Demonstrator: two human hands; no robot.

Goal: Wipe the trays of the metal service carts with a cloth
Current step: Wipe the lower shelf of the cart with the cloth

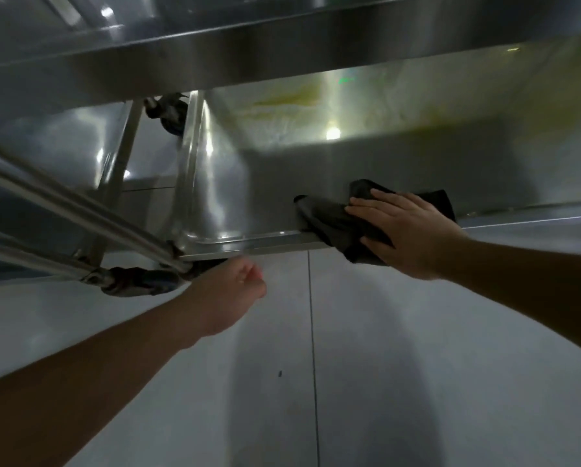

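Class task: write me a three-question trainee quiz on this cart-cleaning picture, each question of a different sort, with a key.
1. True or false: the right hand presses the dark cloth with straight fingers over the lower tray's front rim.
2. Where is the yellowish residue? A) far part of the lower tray B) floor C) cloth
3. Fill in: the left hand, fingers curled, is near the cart's corner ____.

Key: 1 true; 2 A; 3 caster.

Looks like a commercial kitchen or catering back room: a stainless steel cart (215, 183) on castors (137, 281), over pale floor tiles (417, 365).
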